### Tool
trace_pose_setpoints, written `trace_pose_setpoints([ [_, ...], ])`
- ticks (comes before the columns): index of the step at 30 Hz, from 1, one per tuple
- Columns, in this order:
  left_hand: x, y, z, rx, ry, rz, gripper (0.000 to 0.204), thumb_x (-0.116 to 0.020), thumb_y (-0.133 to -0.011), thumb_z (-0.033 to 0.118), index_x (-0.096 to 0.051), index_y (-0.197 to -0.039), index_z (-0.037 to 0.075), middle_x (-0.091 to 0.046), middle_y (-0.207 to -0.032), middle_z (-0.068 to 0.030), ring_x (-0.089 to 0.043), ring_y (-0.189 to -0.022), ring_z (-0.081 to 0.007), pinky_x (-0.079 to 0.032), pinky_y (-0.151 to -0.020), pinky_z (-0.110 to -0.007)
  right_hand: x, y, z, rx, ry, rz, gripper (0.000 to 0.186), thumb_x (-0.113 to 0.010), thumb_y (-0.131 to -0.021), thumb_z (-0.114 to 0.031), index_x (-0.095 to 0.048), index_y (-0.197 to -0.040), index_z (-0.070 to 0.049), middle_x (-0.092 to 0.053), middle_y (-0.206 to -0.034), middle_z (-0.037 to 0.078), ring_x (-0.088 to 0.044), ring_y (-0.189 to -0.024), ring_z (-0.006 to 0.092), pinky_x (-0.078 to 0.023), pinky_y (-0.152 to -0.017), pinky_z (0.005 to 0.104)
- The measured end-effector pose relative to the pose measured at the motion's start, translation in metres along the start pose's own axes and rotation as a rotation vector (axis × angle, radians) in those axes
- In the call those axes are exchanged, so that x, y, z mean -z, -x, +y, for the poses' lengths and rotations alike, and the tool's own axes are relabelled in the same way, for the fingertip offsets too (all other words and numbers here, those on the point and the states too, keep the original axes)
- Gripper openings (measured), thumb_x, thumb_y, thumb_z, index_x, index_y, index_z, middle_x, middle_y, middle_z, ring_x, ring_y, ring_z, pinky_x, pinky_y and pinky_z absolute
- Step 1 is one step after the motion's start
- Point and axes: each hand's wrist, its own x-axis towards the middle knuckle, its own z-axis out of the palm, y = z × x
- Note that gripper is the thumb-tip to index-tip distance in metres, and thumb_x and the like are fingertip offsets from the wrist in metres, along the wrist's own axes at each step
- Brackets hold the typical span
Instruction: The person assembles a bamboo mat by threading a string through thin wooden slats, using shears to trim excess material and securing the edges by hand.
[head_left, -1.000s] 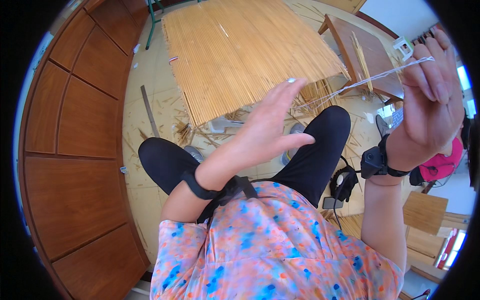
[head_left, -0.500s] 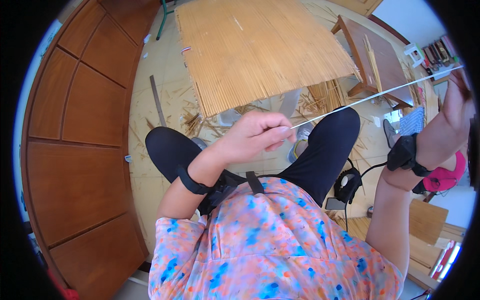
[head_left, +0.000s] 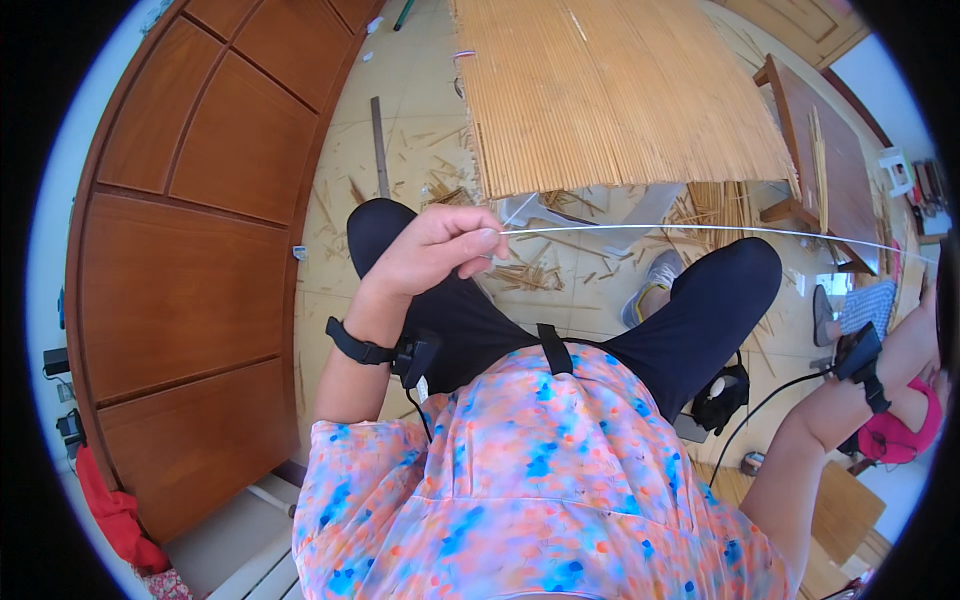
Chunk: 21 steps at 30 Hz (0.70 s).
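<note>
My left hand is closed in a pinch on a white string over my left knee, short of the mat's front edge. The taut string runs rightward across the view toward my right hand, which sits at the far right rim, its fingers mostly hidden by the dark edge. A large mat of thin straw-coloured sticks lies raised in front of me. Beneath its near edge are bundles of sticks and a pale translucent bin.
A wooden cabinet lines the left. Stick offcuts and a long metal strip lie on the tiled floor. A low wooden table is back right. Another person in pink is at the right. A cabled black device rests beside my right leg.
My left hand has closed from an open shape onto the string and moved left. My right hand has moved right and down to the rim, pulling the string long. The whole view has shifted.
</note>
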Motion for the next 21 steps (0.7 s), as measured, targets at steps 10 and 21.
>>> trace_pose_setpoints([
  [10, -0.001, 0.046, 0.028, 0.015, 0.114, 0.162, 0.021, -0.05, -0.09, 0.014, -0.059, -0.08, -0.002, -0.049, -0.061, 0.0011, -0.039, -0.051, -0.0042, -0.033, -0.048, -0.019, 0.016, 0.044, 0.063, -0.224, 0.127, 0.131, 0.018, -0.053, -0.084, -0.01, -0.052, -0.1, -0.003, -0.048, -0.063, -0.002, -0.046, -0.053, 0.0064, -0.039, -0.048, 0.0193],
  [21, -0.061, -0.009, 0.05, 0.017, -0.327, -0.079, 0.019, -0.05, -0.091, 0.011, -0.06, -0.083, -0.002, -0.044, -0.056, 0.003, -0.04, -0.051, -0.0038, -0.032, -0.046, -0.019, -0.189, 0.238, 0.172, -0.951, 0.589, -0.958, 0.027, -0.056, -0.084, -0.014, -0.053, -0.108, -0.003, -0.044, -0.059, -0.007, -0.041, -0.052, 0.0032, -0.034, -0.047, 0.0193],
])
